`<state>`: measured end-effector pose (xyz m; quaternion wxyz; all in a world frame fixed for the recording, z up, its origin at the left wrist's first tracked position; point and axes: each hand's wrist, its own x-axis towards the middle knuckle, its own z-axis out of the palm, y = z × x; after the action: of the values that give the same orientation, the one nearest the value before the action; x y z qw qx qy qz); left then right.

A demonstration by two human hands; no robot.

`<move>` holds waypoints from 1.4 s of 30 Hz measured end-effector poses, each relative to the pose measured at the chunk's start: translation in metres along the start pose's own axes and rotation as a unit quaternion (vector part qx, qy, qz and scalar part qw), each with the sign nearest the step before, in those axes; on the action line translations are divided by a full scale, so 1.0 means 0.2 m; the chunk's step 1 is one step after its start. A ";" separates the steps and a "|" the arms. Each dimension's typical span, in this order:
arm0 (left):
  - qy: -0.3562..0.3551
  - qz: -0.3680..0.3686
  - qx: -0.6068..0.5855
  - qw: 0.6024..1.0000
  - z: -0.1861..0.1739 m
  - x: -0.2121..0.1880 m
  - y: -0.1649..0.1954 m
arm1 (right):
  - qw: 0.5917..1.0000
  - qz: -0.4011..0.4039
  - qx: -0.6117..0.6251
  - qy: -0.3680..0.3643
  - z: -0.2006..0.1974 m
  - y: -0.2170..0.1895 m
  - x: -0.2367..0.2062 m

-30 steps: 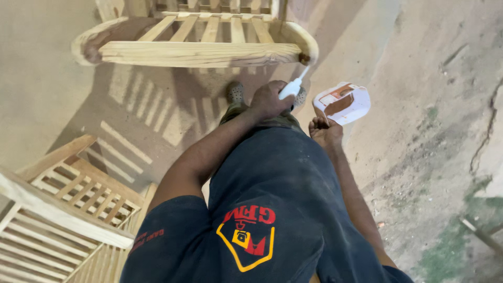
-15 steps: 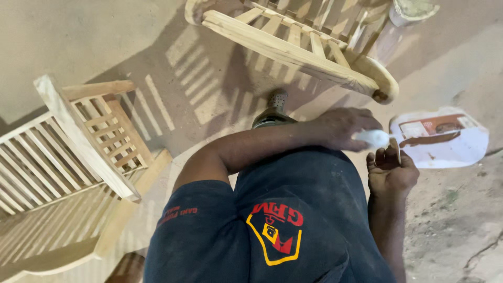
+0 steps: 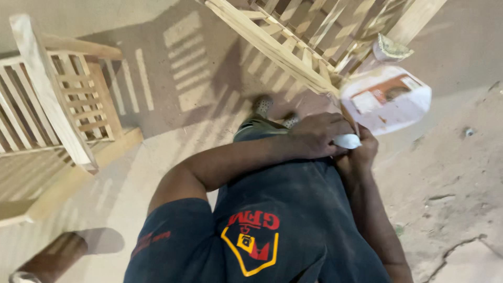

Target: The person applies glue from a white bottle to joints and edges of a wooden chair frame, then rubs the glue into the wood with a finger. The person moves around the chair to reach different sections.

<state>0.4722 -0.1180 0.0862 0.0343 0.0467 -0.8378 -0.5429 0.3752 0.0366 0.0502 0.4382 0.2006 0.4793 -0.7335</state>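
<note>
concrete floor (image 3: 173,68), unpainted wooden chairs (image 3: 283,44); your left hand (image 3: 314,137) grips a white brush handle (image 3: 347,141), right hand (image 3: 367,149) holds a white container (image 3: 385,99), no finish shows on the wood yet.

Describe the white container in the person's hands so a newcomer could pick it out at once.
Start at the slatted wooden chair frame at the top. Just below its lower right end, the right hand holds up a white jug. It alone is white plastic with an orange-brown label; everything nearby is bare wood or concrete.

left hand (image 3: 317,135) now over right hand (image 3: 361,152), white bottle (image 3: 386,97) raised beside wooden chair frame (image 3: 293,42)
</note>
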 end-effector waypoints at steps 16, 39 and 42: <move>-0.036 0.082 0.332 0.939 -0.43 0.05 0.12 | 0.982 0.130 -0.094 -0.104 0.30 0.13 0.11; -0.355 0.064 0.532 0.766 -0.85 0.37 -0.58 | 0.990 0.072 -0.121 -0.003 0.98 0.39 0.38; -0.322 0.060 0.522 0.787 -0.93 0.41 -0.46 | 0.987 0.062 -0.145 -0.003 1.06 0.33 0.38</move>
<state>0.4142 -0.3331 0.0781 -0.2348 -0.1706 -0.9570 -0.0029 0.4175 -0.1934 0.0584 0.5091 0.1621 0.5660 -0.6278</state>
